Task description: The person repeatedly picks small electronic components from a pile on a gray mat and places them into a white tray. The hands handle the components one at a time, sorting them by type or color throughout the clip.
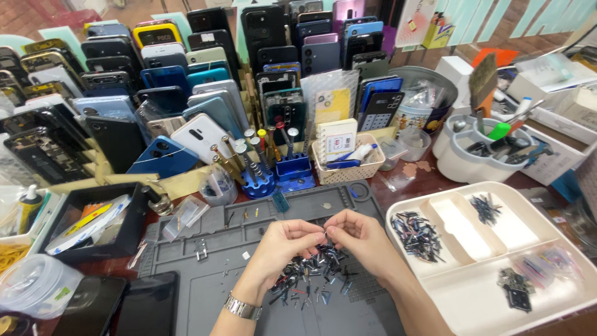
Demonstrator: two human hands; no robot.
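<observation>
Two hands (291, 244) (359, 235) pinch tiny part (325, 233) between fingertips, above parts pile (311, 274).

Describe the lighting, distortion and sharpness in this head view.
Head view: even bright light, soft shadows under the left hand and right hand; wide-angle bending tilts the phones outward at the edges; white tray slightly glary; pile of small parts fairly sharp.

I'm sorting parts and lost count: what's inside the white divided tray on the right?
The white divided tray holds three piles of small parts, two dark, one in clear wrap; its long middle compartment is bare. Nothing covers it.
</observation>
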